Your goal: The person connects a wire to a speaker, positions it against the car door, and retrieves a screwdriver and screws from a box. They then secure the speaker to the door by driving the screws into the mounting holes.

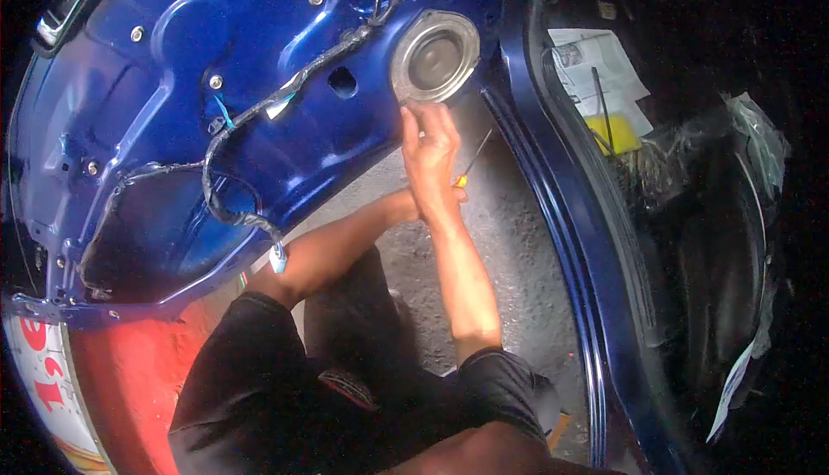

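A round grey speaker (436, 59) sits in the lower corner of the blue car door (302, 160). My right hand (429, 142) is raised to the speaker's lower rim. Its fingers are bent and drawn together there, and whatever lies between the tips is too small to tell. Behind my right wrist, my left hand (461, 197) is mostly hidden. From it sticks out a screwdriver (462, 181) with a yellow handle, its thin shaft slanting up to the right.
A taped wiring harness (294, 86) runs across the door, ending in a loose white connector (278, 258). On the right is the blue door sill (561, 224). Inside the car, papers (596, 69) lie by a yellow object (615, 134) and crumpled clear plastic (760, 138).
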